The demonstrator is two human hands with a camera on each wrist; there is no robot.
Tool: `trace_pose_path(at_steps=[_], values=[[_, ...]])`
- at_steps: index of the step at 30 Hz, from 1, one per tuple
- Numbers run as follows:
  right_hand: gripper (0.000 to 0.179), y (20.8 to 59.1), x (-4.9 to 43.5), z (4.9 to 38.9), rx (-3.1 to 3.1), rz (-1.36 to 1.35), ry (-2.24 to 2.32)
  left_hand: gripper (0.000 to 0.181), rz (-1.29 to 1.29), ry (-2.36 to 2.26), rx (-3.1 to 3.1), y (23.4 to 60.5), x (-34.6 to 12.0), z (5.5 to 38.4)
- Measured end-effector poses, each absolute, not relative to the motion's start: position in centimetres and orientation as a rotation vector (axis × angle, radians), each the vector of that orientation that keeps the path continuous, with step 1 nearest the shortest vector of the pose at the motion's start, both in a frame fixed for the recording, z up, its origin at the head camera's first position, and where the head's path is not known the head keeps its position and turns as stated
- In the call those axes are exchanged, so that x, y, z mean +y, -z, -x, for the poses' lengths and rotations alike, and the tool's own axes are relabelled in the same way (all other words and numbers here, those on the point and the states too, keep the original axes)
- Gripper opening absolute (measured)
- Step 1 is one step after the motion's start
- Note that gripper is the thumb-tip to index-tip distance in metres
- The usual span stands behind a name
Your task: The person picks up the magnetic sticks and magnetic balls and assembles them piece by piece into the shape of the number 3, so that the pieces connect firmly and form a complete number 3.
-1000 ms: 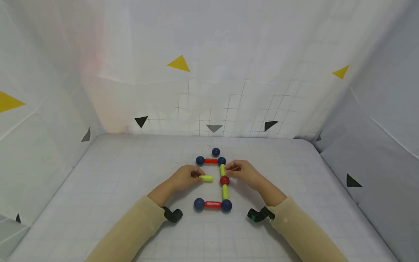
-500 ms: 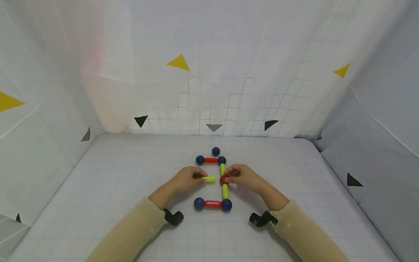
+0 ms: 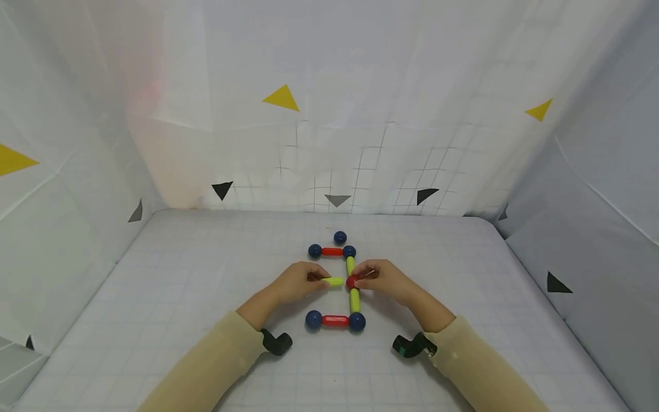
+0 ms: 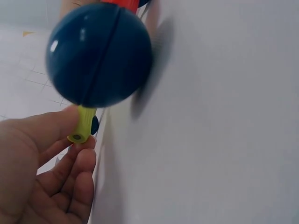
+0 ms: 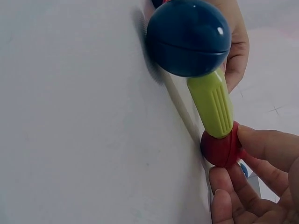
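My left hand [image 3: 296, 281] pinches a yellow-green magnetic rod [image 3: 334, 281] between thumb and fingers. The rod points right, its tip a small gap from a red ball [image 3: 352, 282]. My right hand [image 3: 387, 280] grips that ball from the right, as the right wrist view also shows. Yellow-green rods run from the ball to a far blue ball [image 3: 349, 252] and a near blue ball [image 3: 357, 322]. From each of these a red rod, one far [image 3: 332, 252] and one near [image 3: 335, 321], reaches left to another blue ball.
A single blue ball [image 3: 340, 237] lies behind the far red rod, apart from the assembly. The white gridded table [image 3: 154, 297] meets pale cloth walls at the back and sides. Black wrist mounts [image 3: 277, 342] sit at both sleeve cuffs.
My left hand has moved right, carrying the yellow-green rod closer to the red ball. My right hand has shifted from beside the far yellow-green rod onto the red ball.
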State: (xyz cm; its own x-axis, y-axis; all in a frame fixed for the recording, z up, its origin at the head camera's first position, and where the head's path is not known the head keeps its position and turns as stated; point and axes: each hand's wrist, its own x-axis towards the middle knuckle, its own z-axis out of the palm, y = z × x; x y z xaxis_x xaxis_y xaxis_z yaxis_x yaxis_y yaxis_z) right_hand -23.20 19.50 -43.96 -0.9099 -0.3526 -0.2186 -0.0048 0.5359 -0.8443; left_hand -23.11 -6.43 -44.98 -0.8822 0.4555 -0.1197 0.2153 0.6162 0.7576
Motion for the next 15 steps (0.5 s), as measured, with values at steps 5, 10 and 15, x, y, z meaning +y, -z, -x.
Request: trace_pose_path(at_steps=[5,10,15], values=[[0.021,43.95,19.45,23.47,2.417,0.307,1.324,0.019,-0.537,-1.135,2.526,45.04,-6.19,23.18],[0.022,44.01,19.44,23.79,2.41,0.296,1.322,0.018,-0.521,-1.145,2.517,45.27,-6.07,23.36],[0.022,43.96,19.45,23.85,2.402,0.286,1.335,0.019,-0.517,-1.156,2.519,45.5,-6.02,23.57]])
